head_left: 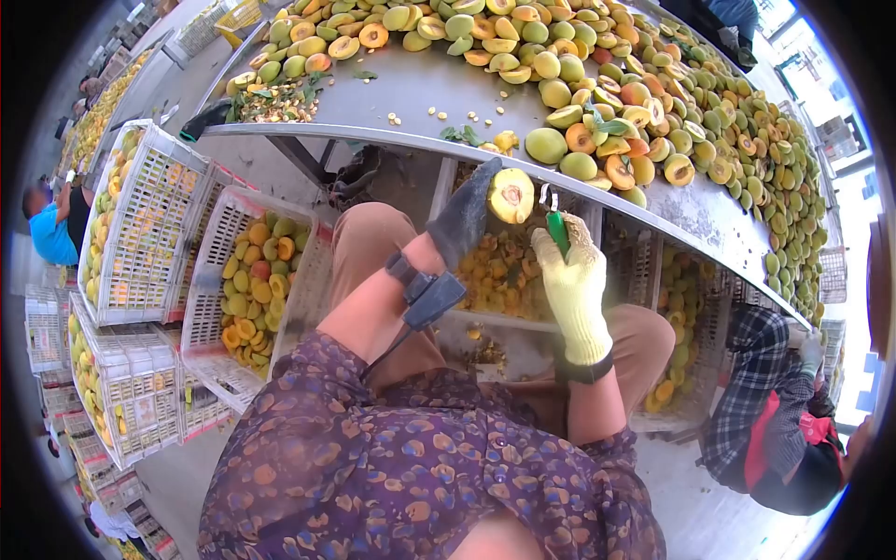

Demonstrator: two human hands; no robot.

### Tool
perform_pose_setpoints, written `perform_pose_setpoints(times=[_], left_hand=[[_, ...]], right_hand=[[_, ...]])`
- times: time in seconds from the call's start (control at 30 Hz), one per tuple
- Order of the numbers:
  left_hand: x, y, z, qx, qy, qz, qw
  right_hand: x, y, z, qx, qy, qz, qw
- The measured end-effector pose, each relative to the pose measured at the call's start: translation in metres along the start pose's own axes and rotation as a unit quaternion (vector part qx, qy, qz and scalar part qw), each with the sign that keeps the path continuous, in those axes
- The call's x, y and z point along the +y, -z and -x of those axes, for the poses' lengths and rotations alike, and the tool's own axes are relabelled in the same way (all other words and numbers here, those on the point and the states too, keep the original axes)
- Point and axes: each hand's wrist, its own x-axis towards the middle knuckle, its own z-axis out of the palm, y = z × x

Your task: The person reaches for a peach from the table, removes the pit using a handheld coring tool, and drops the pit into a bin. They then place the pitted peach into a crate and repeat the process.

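My left hand (466, 213), in a dark grey glove, holds a halved peach (511, 196) with its cut face and brownish centre turned toward me. In my right hand (573, 280), which wears a pale yellow knit glove, is a pitting tool (557, 230) with a green handle. Its curved metal tip points up, just right of the peach half and apart from it. Both hands are in front of the table edge, above a crate of cut peaches (504, 271).
A metal table (411, 91) carries heaped whole and halved peaches (597, 103), with pits and leaves at its left. Crates of peaches (259, 271) stand at my left. A co-worker in plaid (761, 401) sits at right; another person in blue (54, 229) is far left.
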Motion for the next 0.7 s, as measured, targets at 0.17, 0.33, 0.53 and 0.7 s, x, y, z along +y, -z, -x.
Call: perform_pose_setpoints(times=[0.17,0.33,0.53,0.7], left_hand=[[0.040,-0.029,0.006,-0.007,-0.171,-0.376,0.911],[0.027,-0.033,-0.001,0.014,-0.146,-0.317,0.937],[0.008,-0.035,-0.002,-0.010,-0.151,-0.302,0.941],[-0.004,-0.048,-0.003,0.102,0.010,0.008,0.995]], right_hand=[[0.009,-0.004,0.001,0.003,0.042,0.064,0.997],[0.020,-0.016,-0.001,0.040,0.131,0.142,0.980],[0.029,-0.026,-0.008,-0.002,0.079,0.200,0.977],[0.033,-0.043,-0.011,-0.049,-0.025,0.237,0.970]])
